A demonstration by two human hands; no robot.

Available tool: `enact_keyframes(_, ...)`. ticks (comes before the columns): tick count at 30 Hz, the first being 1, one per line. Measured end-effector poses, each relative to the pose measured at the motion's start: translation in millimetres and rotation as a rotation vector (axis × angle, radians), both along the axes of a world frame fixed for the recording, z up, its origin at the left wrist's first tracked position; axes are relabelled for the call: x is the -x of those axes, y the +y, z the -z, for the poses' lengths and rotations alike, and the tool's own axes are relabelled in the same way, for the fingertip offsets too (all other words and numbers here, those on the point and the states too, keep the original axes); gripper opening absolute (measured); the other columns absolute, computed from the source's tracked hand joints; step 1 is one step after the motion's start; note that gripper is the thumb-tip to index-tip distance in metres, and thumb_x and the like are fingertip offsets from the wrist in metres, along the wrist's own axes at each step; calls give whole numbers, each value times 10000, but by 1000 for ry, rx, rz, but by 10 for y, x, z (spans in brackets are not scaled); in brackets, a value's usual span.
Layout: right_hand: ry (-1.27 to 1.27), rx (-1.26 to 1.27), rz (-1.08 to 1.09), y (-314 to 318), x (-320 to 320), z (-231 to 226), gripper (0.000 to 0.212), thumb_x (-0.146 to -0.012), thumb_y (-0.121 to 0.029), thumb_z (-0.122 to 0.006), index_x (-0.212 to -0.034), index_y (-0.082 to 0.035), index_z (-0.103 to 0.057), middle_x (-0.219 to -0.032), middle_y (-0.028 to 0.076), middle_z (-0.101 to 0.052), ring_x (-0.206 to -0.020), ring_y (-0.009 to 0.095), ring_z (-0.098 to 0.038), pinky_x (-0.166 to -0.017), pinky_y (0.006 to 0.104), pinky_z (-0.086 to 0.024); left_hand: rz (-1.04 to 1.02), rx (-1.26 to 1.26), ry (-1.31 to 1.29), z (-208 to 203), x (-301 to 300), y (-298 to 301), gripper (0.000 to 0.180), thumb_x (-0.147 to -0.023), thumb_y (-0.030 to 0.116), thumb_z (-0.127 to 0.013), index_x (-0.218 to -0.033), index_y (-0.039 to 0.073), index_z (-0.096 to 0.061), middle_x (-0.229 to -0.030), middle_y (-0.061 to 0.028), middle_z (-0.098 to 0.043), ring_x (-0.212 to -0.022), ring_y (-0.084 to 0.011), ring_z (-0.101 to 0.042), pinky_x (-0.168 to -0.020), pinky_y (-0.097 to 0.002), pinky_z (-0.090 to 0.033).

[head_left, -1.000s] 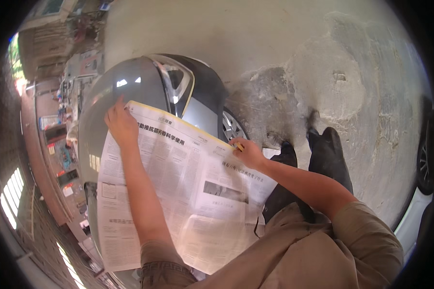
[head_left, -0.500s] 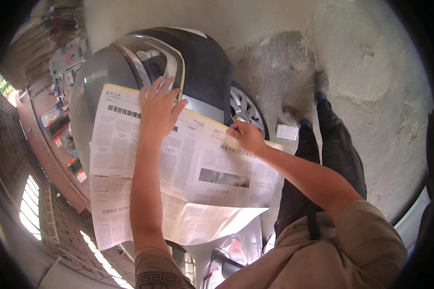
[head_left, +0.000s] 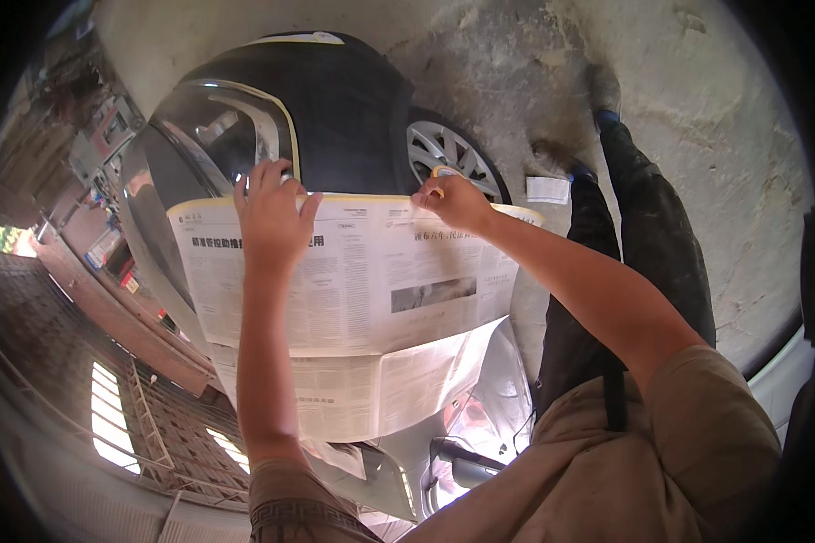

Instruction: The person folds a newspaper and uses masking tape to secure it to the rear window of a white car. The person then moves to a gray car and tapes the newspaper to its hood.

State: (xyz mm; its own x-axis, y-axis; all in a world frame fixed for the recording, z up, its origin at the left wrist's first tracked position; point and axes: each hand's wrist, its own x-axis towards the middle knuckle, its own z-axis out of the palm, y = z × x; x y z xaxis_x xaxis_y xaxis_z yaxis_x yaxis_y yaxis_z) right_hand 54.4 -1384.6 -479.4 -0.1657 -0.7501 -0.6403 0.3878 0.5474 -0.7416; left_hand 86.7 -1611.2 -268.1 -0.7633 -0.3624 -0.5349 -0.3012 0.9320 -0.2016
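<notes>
A large sheet of newspaper (head_left: 344,317) spreads in front of me, its top edge lined with a strip of yellow masking tape (head_left: 371,196). My left hand (head_left: 276,213) is at that edge toward the left, fingertips curled over it and thumb beside them. Farther right, my right hand (head_left: 459,201) is closed at the taped edge, with a small yellow ring, seemingly a tape roll (head_left: 442,170), at its fingers. Just beyond lies a car's front end, with a dark matte bumper (head_left: 344,118) and a headlight (head_left: 231,131) bordered by yellow tape. The newspaper hides the bodywork behind it.
A car wheel (head_left: 448,149) stands beyond my right hand. On the stained concrete floor (head_left: 697,163), a white paper piece (head_left: 548,189) lies by my shoes. A side mirror (head_left: 471,471) is at the lower middle. Cluttered items (head_left: 109,136) line the far left.
The newspaper's top edge now runs more level, its left end lower in view. My left hand has shifted down and left, its fingers more curled; my right hand appears higher. The view has shifted too.
</notes>
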Motion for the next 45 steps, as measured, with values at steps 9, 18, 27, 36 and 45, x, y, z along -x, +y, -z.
enact_keyframes(9,3,-66,-40,36,-22,111,338,-967,-414,-698,-1008,-94,-802,-951,126,-763,-935,296,-722,-837,424,-537,-32,-42,-28,-151,124,-170,202,-865,219,-798,-837,32,-727,-1404,-117,-611,-1438,-329,-440,-1230,-549,-244)
enact_keyframes(18,-70,-138,-32,43,38,34,321,-975,-392,-701,-1022,-92,-806,-964,124,-770,-935,290,-727,-839,416,-538,-32,-100,-92,-131,220,-303,163,-859,169,-768,-811,37,-685,-1414,-117,-595,-1469,-346,-402,-1244,-560,-191)
enact_keyframes(27,-51,-108,-18,87,-77,147,327,-930,-409,-730,-984,-96,-807,-958,118,-775,-911,295,-732,-826,416,-550,-5,-76,-161,-64,264,-274,152,-848,154,-773,-802,37,-688,-1407,-88,-595,-1465,-315,-405,-1246,-570,-180)
enact_keyframes(36,-45,-105,-47,35,-112,243,313,-921,-398,-739,-970,-94,-799,-960,105,-773,-939,279,-727,-826,411,-553,20,-60,-160,-21,287,-284,151,-843,164,-778,-809,45,-692,-1411,-78,-597,-1468,-315,-405,-1241,-606,-161)
enact_keyframes(45,-49,-125,-62,28,-120,187,317,-929,-415,-736,-962,-105,-794,-933,104,-765,-911,280,-721,-812,424,-549,1,6,-164,-13,336,-237,192,-807,138,-826,-901,84,-667,-1393,-58,-594,-1459,-303,-417,-1241,-618,-166)
